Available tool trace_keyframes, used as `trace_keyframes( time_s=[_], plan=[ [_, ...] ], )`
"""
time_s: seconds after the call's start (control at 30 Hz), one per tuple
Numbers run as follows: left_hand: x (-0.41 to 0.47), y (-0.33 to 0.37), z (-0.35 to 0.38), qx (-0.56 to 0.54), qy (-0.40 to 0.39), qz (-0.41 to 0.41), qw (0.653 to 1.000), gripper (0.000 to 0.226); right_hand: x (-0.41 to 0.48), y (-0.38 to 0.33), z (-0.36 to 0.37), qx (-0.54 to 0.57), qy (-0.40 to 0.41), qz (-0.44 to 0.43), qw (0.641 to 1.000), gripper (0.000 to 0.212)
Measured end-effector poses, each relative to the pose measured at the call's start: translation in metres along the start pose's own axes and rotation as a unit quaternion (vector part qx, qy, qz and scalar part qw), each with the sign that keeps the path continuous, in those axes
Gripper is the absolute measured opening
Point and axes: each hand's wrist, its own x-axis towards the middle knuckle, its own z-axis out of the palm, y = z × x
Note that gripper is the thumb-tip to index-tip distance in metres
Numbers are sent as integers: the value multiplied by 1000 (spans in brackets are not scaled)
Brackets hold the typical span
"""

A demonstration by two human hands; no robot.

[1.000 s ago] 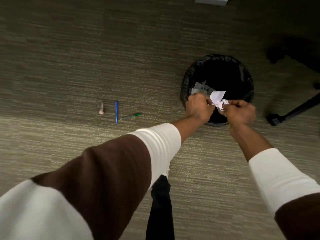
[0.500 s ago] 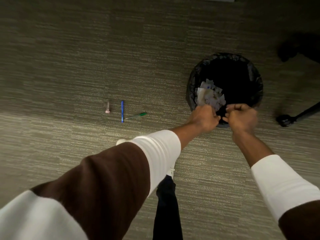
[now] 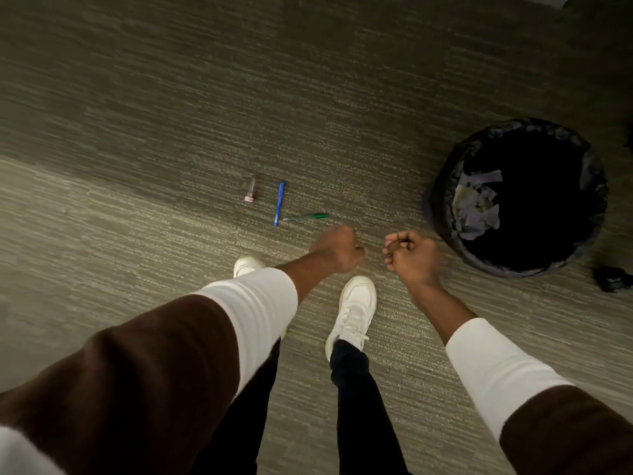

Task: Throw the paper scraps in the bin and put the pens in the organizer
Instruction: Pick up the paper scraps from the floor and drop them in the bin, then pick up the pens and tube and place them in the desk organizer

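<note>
A round bin [image 3: 442, 186] lined with a black bag stands on the carpet at the right, with several paper scraps [image 3: 478, 207] lying inside it. A blue pen [image 3: 279, 203], a green pen [image 3: 306, 217] and a short pink marker [image 3: 251, 190] lie on the carpet left of the bin. My left hand [image 3: 337, 250] is a closed fist just below the green pen. My right hand [image 3: 412, 255] is curled shut beside it, left of the bin. Neither hand holds anything I can see. No organizer is in view.
My two white shoes [image 3: 354, 311] and dark trouser legs stand on the grey-green carpet below my hands. A small black object [image 3: 613, 277] sits on the floor right of the bin. A pale edge [image 3: 544, 0] shows at the top right.
The paper scraps left my hands and now lie in the bin. Both hands pulled back from over the bin toward the left, and the view shifted so the bin sits farther right.
</note>
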Motion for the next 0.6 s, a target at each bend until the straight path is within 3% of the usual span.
trace_keyframes(
  time_s=[0.13, 0.27, 0.47, 0.6],
  plan=[
    [17, -66, -30, 12, 39, -32, 999, 36, 15, -1, 62, -60, -50, 14, 997, 26],
    [46, -129, -54, 50, 63, -59, 995, 33, 43, 6, 124, -119, -59, 38, 990, 6],
    [123, -213, -77, 90, 112, -111, 983, 36, 116, 30, 229, -240, -55, 81, 966, 53],
    [169, -253, -88, 98, 165, -149, 970, 43, 155, 53, 282, -150, -12, 117, 982, 73]
  ],
)
